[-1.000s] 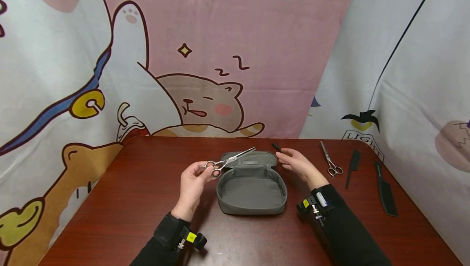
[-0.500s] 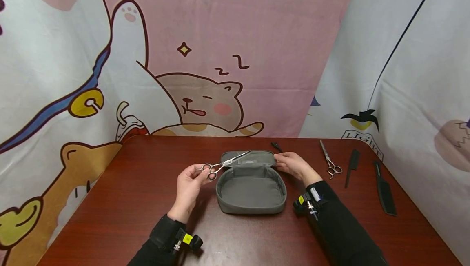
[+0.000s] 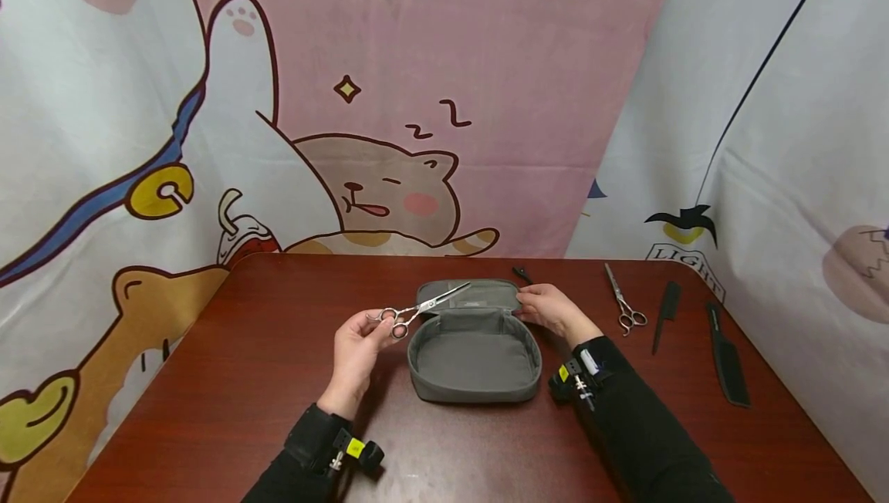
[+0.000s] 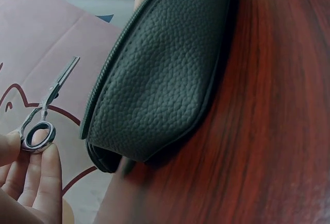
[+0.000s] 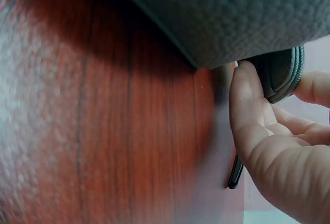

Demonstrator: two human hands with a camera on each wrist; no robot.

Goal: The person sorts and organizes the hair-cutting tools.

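Grey and pebbled, the open case sits mid-table while the left hand pinches a pair of scissors by the finger rings, blades hanging over the case's raised lid, and the right hand curls thumb and fingers round that lid's right edge; the step looks like bringing the scissors to the case, so the next move calls for a steady lid and a level blade. Only the left wrist view shows toothed blades, only the right wrist view the lid grip, and only the head view the second scissors and two combs.
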